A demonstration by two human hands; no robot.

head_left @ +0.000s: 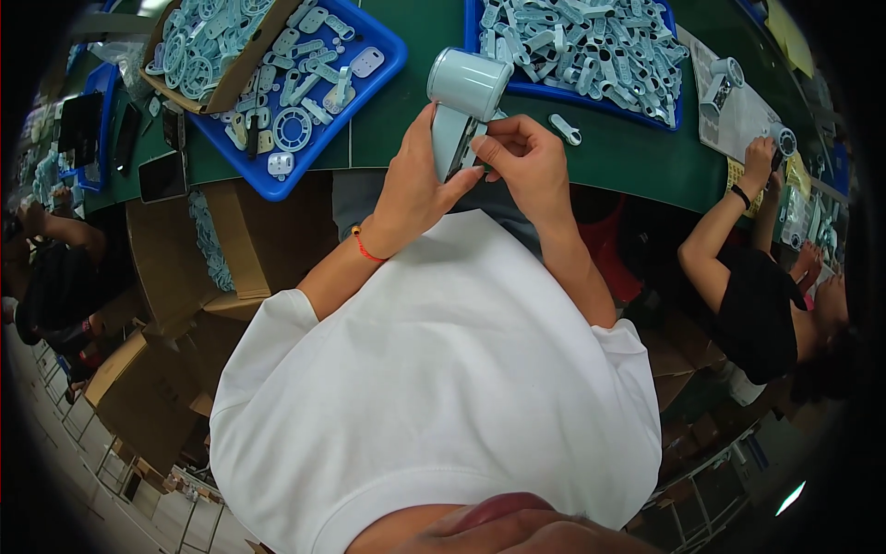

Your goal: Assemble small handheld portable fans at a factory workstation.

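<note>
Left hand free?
No, the left hand is wrapped around the handle of the pale blue device.

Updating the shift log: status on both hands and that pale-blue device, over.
Left hand gripping pale-blue device. Right hand at its open side, grip unclear. Loose part beside right hand; nothing visibly blocking.

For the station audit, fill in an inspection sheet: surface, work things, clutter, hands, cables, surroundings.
Surface: green table, trays along its far side.
Work things: pale-blue device with drum-shaped head; right tray heaped with small parts.
Clutter: loose part by right tray; carton over left tray.
Hands: left hand holds device; right hand at its handle, exact grip unclear.
Cables: nothing seen.
Surroundings: co-workers on both sides; boxes lower left.
</note>
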